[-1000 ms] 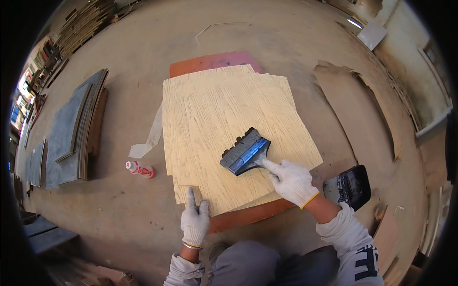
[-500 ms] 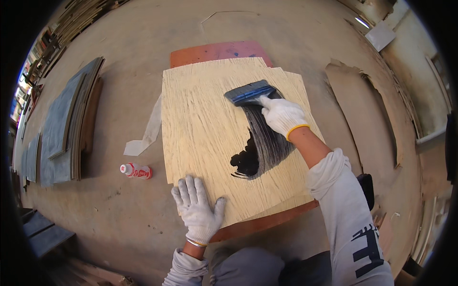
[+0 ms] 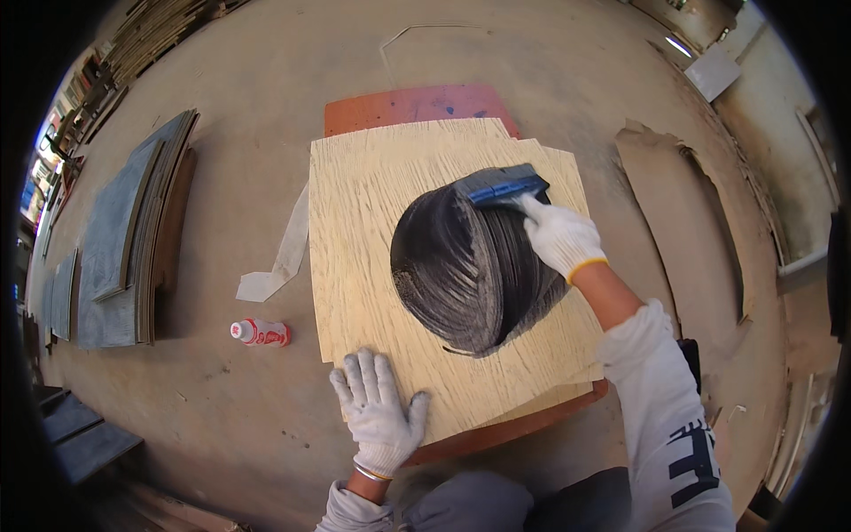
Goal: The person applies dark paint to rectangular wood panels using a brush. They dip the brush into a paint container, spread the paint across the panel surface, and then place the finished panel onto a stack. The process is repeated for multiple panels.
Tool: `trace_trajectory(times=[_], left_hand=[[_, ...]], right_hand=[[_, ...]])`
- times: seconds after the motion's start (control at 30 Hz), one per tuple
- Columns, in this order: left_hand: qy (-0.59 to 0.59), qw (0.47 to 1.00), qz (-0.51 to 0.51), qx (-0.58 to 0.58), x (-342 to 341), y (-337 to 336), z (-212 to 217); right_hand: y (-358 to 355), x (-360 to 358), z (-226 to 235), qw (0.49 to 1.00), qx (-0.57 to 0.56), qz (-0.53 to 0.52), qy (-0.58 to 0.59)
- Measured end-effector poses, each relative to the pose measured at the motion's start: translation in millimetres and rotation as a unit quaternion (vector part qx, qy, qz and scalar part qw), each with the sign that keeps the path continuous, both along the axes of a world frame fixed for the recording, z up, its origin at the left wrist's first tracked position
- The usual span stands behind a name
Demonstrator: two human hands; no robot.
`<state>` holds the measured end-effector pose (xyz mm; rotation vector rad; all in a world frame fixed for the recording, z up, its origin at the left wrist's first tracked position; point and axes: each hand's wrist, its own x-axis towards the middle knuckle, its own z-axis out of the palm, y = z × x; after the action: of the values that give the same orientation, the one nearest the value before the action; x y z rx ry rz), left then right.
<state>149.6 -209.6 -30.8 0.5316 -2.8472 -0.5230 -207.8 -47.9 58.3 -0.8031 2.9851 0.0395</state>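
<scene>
A pale wood-grain board [image 3: 355,230] lies in front of me, with at least one more sheet under it. A round patch of wet-looking black paint [image 3: 439,257] spreads over its middle and right, streaked in curved strokes. My right hand [image 3: 565,239], in a white knit glove, is closed round the handle of a wide flat paint brush [image 3: 503,187]. The brush has a blue band and rests on the patch's far edge; the fingers hide its handle. My left hand [image 3: 381,417], gloved too, lies flat with spread fingers on the board's near left corner.
A reddish-brown panel [image 3: 417,105] shows beneath the board. On the floor to the left are a red-and-white bottle [image 3: 261,333], a pale strip [image 3: 288,257] and stacked grey panels [image 3: 124,230]. A large brown sheet [image 3: 678,239] lies to the right.
My right hand has swept the brush over the board, and the curved black streak has grown into a broad round patch. The left hand stays on the same corner.
</scene>
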Motion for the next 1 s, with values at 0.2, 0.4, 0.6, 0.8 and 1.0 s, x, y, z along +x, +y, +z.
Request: trace_trajectory(times=[0.2, 0.4, 0.6, 0.8, 1.0], left_hand=[[0.002, 1.0, 0.022, -0.003, 17, -9, -9], [0.001, 1.0, 0.005, 0.0, 8, -4, -1], [0.002, 1.0, 0.009, -0.009, 13, -7, -8], [0.031, 0.999, -0.008, -0.029, 5, -3, -7], [0.028, 0.999, -0.014, -0.033, 7, -5, -10]], right_hand=[[-46, 111, 14, 0.98, 0.071, 0.125, -0.138], [15, 18, 15, 0.998, 0.056, -0.007, -0.037], [-101, 2, -24, 0.995, -0.034, 0.073, -0.054], [-37, 9, 2, 0.998, 0.027, 0.031, -0.055], [-34, -70, 10, 0.998, 0.018, -0.027, -0.051]])
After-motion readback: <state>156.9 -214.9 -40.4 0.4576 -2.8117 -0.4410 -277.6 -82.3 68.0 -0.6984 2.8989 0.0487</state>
